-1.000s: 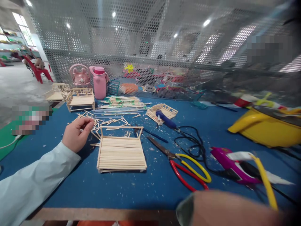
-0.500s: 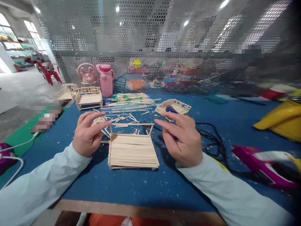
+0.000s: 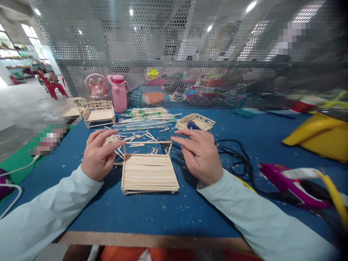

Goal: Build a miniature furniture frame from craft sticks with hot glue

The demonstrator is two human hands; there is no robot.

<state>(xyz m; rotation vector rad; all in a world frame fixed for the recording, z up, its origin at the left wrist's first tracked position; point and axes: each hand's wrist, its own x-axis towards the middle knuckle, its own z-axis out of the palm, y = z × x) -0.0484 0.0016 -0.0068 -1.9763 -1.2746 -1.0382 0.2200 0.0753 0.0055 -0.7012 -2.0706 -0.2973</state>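
A small bench of thin wooden sticks [image 3: 149, 172] lies on the blue mat [image 3: 168, 214] in front of me, its slatted seat up and a thin rail at its far edge. My left hand [image 3: 99, 154] hovers at its left far corner, thumb and fingers curled toward the rail post, with nothing clearly between them. My right hand [image 3: 199, 154] is at the right far corner, fingers stretched out and apart, fingertips next to the other post.
Loose sticks [image 3: 136, 137] litter the mat behind the bench. Two finished stick benches [image 3: 98, 113], a pink bottle [image 3: 119, 93] and a stick frame [image 3: 195, 121] stand farther back. A black cable [image 3: 236, 159], a purple glue gun [image 3: 288, 183] and a yellow tub [image 3: 320, 136] lie right.
My right hand came up from the near edge of the picture to the bench's right corner. My left hand moved from the loose sticks to the left corner. The scissors are now hidden.
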